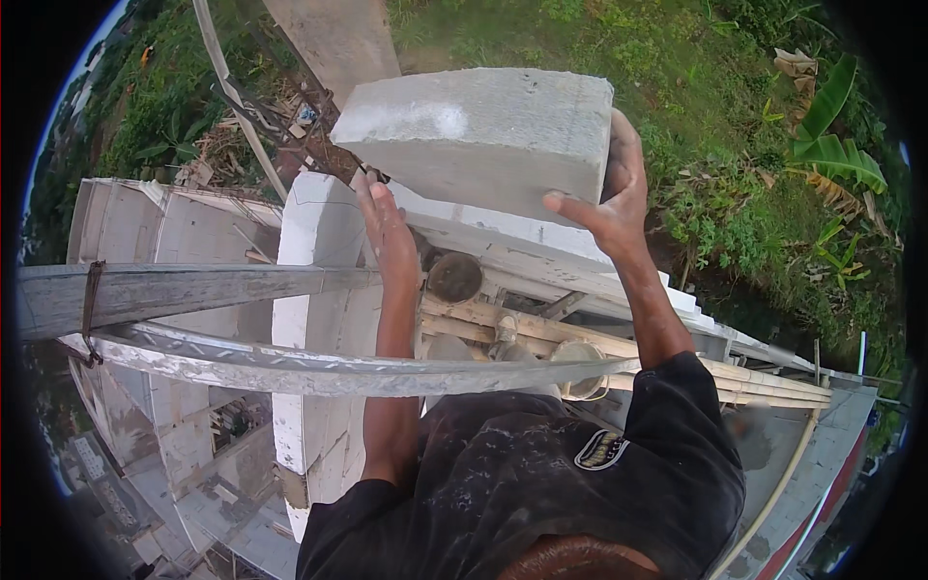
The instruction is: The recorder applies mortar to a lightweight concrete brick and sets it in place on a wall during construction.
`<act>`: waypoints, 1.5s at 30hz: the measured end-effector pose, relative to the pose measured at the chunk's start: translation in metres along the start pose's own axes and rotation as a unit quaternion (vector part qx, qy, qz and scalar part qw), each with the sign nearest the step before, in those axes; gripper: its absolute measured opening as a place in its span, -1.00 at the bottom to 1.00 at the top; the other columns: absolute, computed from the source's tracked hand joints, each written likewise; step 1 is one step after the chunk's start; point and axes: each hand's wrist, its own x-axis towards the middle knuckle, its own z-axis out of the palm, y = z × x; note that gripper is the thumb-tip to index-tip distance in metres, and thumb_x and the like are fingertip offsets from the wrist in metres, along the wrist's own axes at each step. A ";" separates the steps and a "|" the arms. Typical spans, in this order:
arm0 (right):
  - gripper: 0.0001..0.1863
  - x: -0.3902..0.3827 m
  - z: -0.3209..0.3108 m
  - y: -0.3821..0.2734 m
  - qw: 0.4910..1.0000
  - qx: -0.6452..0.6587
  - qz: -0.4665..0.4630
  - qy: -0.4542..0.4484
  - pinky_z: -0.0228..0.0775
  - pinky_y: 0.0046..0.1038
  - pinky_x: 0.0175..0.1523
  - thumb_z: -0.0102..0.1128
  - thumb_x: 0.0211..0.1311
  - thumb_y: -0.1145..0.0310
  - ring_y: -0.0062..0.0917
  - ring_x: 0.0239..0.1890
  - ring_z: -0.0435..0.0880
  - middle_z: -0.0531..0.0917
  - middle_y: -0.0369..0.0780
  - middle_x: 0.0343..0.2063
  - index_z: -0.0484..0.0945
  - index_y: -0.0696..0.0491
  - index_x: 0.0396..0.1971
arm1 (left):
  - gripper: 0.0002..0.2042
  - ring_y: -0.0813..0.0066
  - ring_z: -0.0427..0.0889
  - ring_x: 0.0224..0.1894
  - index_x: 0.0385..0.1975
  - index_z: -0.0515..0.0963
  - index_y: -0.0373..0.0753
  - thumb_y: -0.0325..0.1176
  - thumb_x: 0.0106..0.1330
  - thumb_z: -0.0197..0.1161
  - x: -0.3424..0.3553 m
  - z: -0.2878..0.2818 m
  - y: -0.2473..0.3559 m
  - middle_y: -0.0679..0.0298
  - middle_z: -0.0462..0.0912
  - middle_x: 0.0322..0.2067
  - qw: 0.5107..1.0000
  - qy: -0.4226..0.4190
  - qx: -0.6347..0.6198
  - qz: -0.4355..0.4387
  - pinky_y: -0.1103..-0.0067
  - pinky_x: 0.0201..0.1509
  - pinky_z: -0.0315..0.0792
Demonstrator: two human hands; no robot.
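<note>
A large pale grey concrete block (483, 150) is held between my two hands over a white block wall (541, 227). My right hand (619, 188) grips its right end, with the thumb on the near face and the fingers round the end. At the lower left corner, my left hand (385, 217) bears against the block, its fingertips partly hidden. White dust marks the block's upper surface. Whether its underside touches the wall cannot be told from here.
Another white wall (295, 338) rises at my left. Metal channel beams (290, 372) cross in front of my left arm. Below are bamboo poles (754, 382), a dark round bucket (454, 277) and a pale bucket (580, 362). Green vegetation (696, 145) lies far below, beyond the wall.
</note>
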 end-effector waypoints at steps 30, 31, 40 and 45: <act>0.11 -0.034 0.017 0.156 0.963 -0.194 0.167 -0.080 0.22 -0.22 0.33 0.61 -0.18 0.20 -0.07 0.26 0.37 0.38 0.12 0.14 -0.01 0.16 0.29 | -0.08 0.16 -0.11 0.50 0.49 -0.24 -0.06 0.49 0.30 -0.38 0.087 -0.024 -0.062 0.16 -0.17 0.49 0.989 0.023 0.108 -0.103 0.16 0.48 -0.19; 0.10 -0.031 0.014 0.160 0.965 -0.201 0.141 -0.097 0.23 -0.21 0.32 0.61 -0.19 0.20 -0.06 0.24 0.38 0.39 0.11 0.13 0.01 0.15 0.28 | -0.08 0.16 -0.11 0.50 0.49 -0.24 -0.06 0.49 0.30 -0.38 0.088 -0.021 -0.062 0.16 -0.17 0.49 0.988 0.021 0.112 -0.103 0.16 0.48 -0.19; 0.08 -0.033 0.023 0.171 0.970 -0.186 0.126 -0.094 0.23 -0.19 0.31 0.59 -0.19 0.17 -0.05 0.23 0.38 0.37 0.08 0.14 0.04 0.16 0.29 | -0.11 0.21 -0.14 0.50 0.49 -0.24 -0.08 0.45 0.34 -0.41 0.086 -0.014 -0.047 0.18 -0.16 0.49 0.985 0.050 0.097 -0.130 0.25 0.48 -0.18; 0.09 -0.032 0.022 0.171 0.966 -0.196 0.143 -0.092 0.23 -0.20 0.31 0.58 -0.18 0.15 -0.05 0.23 0.38 0.36 0.08 0.15 0.04 0.17 0.29 | -0.16 0.17 -0.10 0.50 0.48 -0.20 -0.20 0.36 0.41 -0.44 0.089 -0.008 -0.040 0.10 -0.15 0.48 0.980 0.056 0.076 -0.175 0.25 0.52 -0.17</act>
